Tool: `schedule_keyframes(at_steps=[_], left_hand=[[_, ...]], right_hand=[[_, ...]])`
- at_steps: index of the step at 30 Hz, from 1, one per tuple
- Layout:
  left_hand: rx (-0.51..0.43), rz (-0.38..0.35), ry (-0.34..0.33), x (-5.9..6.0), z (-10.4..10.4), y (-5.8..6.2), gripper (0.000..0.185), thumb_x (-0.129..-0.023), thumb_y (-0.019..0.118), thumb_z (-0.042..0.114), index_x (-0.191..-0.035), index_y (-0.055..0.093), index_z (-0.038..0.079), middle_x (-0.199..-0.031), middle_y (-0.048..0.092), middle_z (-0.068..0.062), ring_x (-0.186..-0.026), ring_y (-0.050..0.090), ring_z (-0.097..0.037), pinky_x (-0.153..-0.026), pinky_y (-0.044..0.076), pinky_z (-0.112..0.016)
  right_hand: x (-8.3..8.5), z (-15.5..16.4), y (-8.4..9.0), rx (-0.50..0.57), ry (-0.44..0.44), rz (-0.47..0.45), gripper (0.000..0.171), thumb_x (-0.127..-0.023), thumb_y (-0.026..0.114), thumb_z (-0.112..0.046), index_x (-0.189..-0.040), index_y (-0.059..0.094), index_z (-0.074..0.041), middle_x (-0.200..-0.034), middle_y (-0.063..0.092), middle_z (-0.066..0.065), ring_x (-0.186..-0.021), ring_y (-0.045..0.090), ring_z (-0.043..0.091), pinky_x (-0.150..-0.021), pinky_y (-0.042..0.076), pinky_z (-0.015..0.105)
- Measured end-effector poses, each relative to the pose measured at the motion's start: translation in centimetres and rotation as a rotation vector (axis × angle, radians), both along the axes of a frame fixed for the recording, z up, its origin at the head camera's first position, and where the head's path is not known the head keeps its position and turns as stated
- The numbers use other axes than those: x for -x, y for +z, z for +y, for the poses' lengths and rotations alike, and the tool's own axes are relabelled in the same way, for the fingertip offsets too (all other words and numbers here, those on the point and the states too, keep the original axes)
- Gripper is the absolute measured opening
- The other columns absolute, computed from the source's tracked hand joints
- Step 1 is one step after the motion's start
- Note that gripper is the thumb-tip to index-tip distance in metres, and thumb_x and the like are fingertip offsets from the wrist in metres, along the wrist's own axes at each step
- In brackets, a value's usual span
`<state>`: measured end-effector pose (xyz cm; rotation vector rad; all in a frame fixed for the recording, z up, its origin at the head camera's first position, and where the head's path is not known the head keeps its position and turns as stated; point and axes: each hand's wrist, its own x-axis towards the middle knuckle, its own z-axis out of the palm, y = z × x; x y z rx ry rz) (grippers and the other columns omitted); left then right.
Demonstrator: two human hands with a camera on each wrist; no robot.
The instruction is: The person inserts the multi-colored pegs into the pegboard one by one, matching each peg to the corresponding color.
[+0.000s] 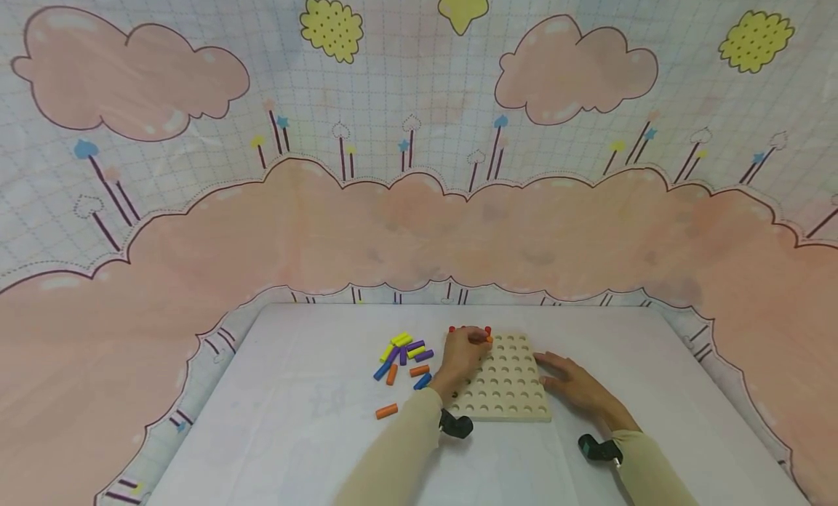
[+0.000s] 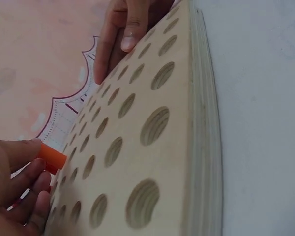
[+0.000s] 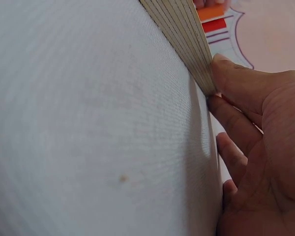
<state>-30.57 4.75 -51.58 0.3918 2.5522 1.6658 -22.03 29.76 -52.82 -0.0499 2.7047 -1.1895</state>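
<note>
My left hand (image 1: 463, 357) pinches an orange peg (image 2: 52, 156) between thumb and fingertips, over the far part of a pale wooden board (image 1: 517, 414). The board has rows of round holes. In the left wrist view the peg leans, its lower end close to the board's face. Red pegs (image 1: 487, 329) stand along the far edge, partly hidden by my left hand. My right hand (image 1: 575, 384) rests against the board's right side with its fingers loosely extended. In the right wrist view the right thumb (image 3: 231, 73) touches the board's edge.
Left of the board lies a loose group of yellow pegs (image 1: 401, 339), purple pegs (image 1: 424, 355), blue pegs (image 1: 382, 370) and orange pegs (image 1: 391, 374). One orange peg (image 1: 386, 411) lies apart, nearer the front. A white cloth covers the table (image 1: 308, 390); a patterned curtain (image 1: 406, 230) hangs behind.
</note>
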Motion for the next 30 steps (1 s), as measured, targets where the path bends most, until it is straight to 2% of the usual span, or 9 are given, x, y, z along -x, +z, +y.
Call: schedule_keyframes(at_steps=[4, 9, 16, 19, 24, 30], left_hand=[[-0.055, -0.015, -0.01, 0.0, -0.9, 0.7, 0.018, -0.088, 0.073, 0.017, -0.105, 0.073, 0.011, -0.097, 0.072, 0.001, -0.088, 0.064, -0.009, -0.081, 0.055, -0.027], [-0.099, 0.002, -0.014, -0.4, -2.3, 2.4, 0.02, -0.09, 0.071, 0.014, -0.108, 0.072, 0.006, -0.1, 0.073, -0.004, -0.087, 0.066, -0.011, -0.079, 0.056, -0.026], [-0.051, 0.094, -0.035, -1.0, -4.8, 4.4, 0.022, -0.091, 0.07, 0.019, -0.109, 0.072, 0.007, -0.102, 0.073, -0.005, -0.093, 0.067, -0.016, -0.082, 0.055, -0.028], [-0.028, 0.116, -0.039, -1.5, -6.1, 4.7, 0.022, -0.092, 0.069, 0.02, -0.11, 0.071, 0.007, -0.103, 0.073, -0.005, -0.095, 0.067, -0.018, -0.082, 0.056, -0.029], [0.007, 0.112, -0.045, -2.3, -8.4, 5.1, 0.024, -0.093, 0.068, 0.023, -0.112, 0.071, 0.009, -0.105, 0.072, -0.002, -0.099, 0.066, -0.016, -0.086, 0.055, -0.029], [0.051, 0.116, -0.055, -2.9, -11.2, 4.6, 0.026, -0.093, 0.067, 0.025, -0.113, 0.069, 0.008, -0.104, 0.071, -0.001, -0.095, 0.065, -0.014, -0.085, 0.053, -0.027]], right_hand=[[0.1, 0.0, 0.2, -0.03, -0.006, -0.005, 0.06, -0.093, 0.062, -0.044, -0.147, 0.045, -0.023, -0.16, 0.027, 0.019, -0.148, 0.014, 0.048, -0.114, 0.009, 0.07], [0.2, -0.2, 0.4, -0.019, -0.021, -0.029, 0.06, -0.093, 0.063, -0.043, -0.147, 0.045, -0.024, -0.161, 0.025, 0.018, -0.149, 0.013, 0.047, -0.114, 0.008, 0.07], [0.1, -0.3, 0.7, -0.014, -0.032, -0.034, 0.061, -0.093, 0.063, -0.041, -0.147, 0.045, -0.023, -0.161, 0.023, 0.019, -0.148, 0.011, 0.049, -0.114, 0.006, 0.071], [0.0, -0.4, 0.7, -0.017, -0.024, -0.031, 0.06, -0.093, 0.063, -0.041, -0.147, 0.045, -0.023, -0.161, 0.024, 0.02, -0.148, 0.012, 0.049, -0.113, 0.007, 0.071], [-0.1, -0.4, 0.7, -0.009, -0.014, -0.023, 0.061, -0.093, 0.063, -0.042, -0.147, 0.045, -0.022, -0.161, 0.023, 0.021, -0.148, 0.012, 0.05, -0.113, 0.007, 0.071], [-0.2, -0.5, 0.7, -0.005, -0.012, -0.018, 0.062, -0.093, 0.063, -0.042, -0.148, 0.044, -0.02, -0.161, 0.022, 0.022, -0.147, 0.011, 0.051, -0.113, 0.006, 0.071]])
